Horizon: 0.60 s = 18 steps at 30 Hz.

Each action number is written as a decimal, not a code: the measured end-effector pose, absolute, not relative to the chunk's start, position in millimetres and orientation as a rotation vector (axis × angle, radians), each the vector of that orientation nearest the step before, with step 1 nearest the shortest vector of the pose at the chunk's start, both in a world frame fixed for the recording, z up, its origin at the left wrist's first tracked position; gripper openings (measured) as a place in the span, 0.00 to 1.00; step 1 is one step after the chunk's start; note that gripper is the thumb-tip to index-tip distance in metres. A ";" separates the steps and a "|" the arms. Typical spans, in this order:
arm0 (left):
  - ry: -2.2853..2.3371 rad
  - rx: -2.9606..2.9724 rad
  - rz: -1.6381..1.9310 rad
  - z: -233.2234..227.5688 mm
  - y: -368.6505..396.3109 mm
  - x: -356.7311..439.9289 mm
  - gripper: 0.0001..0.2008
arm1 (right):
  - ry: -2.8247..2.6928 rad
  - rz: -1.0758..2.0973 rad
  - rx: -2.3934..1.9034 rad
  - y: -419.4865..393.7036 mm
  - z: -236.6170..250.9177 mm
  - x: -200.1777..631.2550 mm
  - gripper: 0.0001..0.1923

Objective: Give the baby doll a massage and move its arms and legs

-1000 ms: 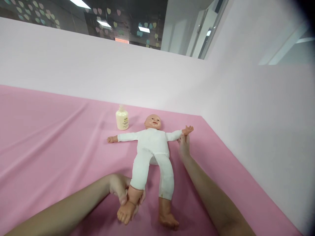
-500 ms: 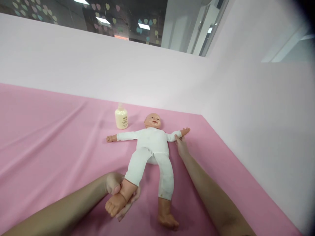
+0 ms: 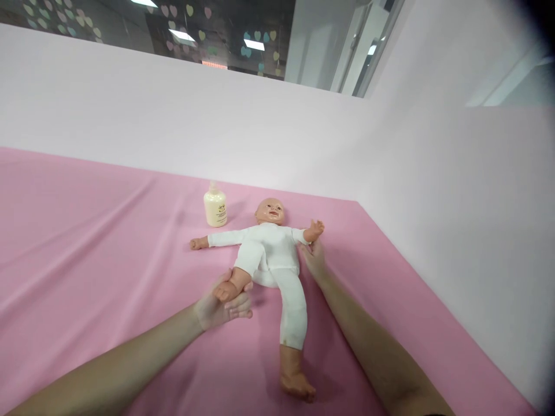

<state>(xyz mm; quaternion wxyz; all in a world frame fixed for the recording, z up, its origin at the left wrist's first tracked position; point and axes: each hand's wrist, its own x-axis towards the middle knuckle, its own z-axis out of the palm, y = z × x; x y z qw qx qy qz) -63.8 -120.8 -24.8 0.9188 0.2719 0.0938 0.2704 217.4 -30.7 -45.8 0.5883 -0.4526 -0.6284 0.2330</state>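
Doll: left hand cups bent leg, right hand at arm.

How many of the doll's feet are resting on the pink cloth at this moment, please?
1. The doll's far foot lies on the pink cloth; the other foot is lifted, held in the left hand with the knee bent.

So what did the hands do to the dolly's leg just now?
The left hand pushed the doll foot it holds up toward the tummy, bending that leg. The right hand slid in by the doll's side, and that arm bent up. The other leg and the lotion bottle stayed put.
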 end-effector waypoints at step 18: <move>0.445 0.631 0.563 -39.7 -115.6 -48.3 0.27 | -2.144 0.207 -0.888 -40.7 -39.3 214.4 0.19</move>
